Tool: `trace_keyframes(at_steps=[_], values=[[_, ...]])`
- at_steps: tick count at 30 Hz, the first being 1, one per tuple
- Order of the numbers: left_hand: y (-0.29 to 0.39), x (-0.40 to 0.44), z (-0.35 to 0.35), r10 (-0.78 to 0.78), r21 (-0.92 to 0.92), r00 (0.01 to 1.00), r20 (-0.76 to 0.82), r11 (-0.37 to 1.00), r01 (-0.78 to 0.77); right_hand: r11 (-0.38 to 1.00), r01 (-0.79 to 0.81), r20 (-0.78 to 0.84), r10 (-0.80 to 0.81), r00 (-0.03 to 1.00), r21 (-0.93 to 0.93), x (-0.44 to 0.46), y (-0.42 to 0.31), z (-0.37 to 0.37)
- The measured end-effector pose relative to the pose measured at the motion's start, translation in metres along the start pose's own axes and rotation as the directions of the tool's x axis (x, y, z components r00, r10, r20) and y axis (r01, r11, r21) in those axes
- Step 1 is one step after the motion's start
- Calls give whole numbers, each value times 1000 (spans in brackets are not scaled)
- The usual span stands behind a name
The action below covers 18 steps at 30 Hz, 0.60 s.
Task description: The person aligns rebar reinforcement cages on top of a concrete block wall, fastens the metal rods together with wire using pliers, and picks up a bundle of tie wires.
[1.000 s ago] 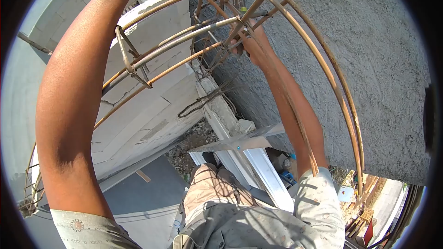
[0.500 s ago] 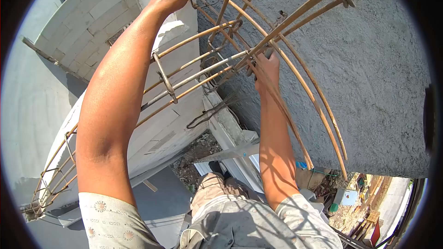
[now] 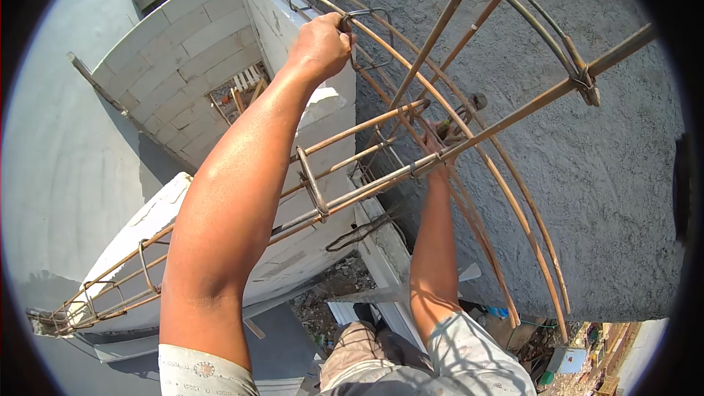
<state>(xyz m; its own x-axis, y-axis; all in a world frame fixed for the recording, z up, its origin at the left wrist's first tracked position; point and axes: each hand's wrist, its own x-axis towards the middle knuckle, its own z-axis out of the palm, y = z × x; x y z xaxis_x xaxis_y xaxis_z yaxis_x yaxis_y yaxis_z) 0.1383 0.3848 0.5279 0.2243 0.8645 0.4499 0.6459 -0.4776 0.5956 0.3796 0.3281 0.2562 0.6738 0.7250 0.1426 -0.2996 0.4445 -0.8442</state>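
Note:
Rusty rebar cages (image 3: 381, 180) cross in front of me at the wall corner, their long bars tied with square stirrups. My left hand (image 3: 320, 45) is closed around a bar of the upper cage, beside a stirrup (image 3: 370, 13). Lower and to the right, my right hand (image 3: 438, 143) is behind the bars at the crossing, fingers wrapped round a dark tool with a rounded end (image 3: 478, 101). Bars partly hide that hand and the tool. Free bar ends (image 3: 513, 315) hang down to the right of my right forearm.
A rough grey plastered wall (image 3: 587, 198) fills the right side. Pale block walls (image 3: 180, 51) stand at the left. Far below lie rubble (image 3: 330, 286), metal profiles, planks and a grey surface (image 3: 282, 345). A thick bar juts out at upper right.
The view has shifted, so the cages and both hands appear lower and further right. More of the left cage and block wall shows. My left hand remains on the upper cage.

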Motion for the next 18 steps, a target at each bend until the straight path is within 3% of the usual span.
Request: trace_keyframes(at_steps=[2, 4, 5, 8, 9, 12, 13, 14, 15, 17, 18], values=[[3, 1, -1, -16, -11, 1000, 2, 1000, 16, 961, 149, 48, -142, 989, -233, 20, 7, 16], [6, -1, -1, -33, -32, 999, 0, 999, 33, 773, 328, 144, -299, 943, -543, 27, 10, 23], [4, -2, -1, -38, -41, 999, 2, 998, 38, 756, 400, 166, -369, 914, -518, 32, 12, 35], [3, 2, 1, -39, -53, 999, 7, 998, 39, 822, 418, 348, -289, 892, -387, 30, -3, 53], [6, 1, -1, -38, -52, 999, 7, 998, 39, 850, 312, 317, -183, 931, -425, 19, -21, 66], [5, 1, -1, -18, -3, 999, 31, 1000, 18, 781, 491, 400, -339, 852, -386, 12, -22, 83], [5, 1, -2, -15, -12, 999, 35, 1000, 15, 913, 393, 354, -333, 874, -113, 17, -12, 87], [5, 1, -2, -11, -20, 999, 41, 1000, 12, 942, 280, 307, -325, 894, 183, 21, -5, 92], [6, 1, -3, -16, 16, 999, 43, 1000, 15, 934, 296, 304, -347, 887, 200, 26, 2, 91], [8, 3, -5, -25, 35, 999, 39, 999, 24, 853, 474, 379, -374, 847, -218, 35, 17, 86], [8, 2, -3, -36, 40, 998, 46, 999, 34, 906, 397, 380, -320, 868, -145, 44, 32, 78]])
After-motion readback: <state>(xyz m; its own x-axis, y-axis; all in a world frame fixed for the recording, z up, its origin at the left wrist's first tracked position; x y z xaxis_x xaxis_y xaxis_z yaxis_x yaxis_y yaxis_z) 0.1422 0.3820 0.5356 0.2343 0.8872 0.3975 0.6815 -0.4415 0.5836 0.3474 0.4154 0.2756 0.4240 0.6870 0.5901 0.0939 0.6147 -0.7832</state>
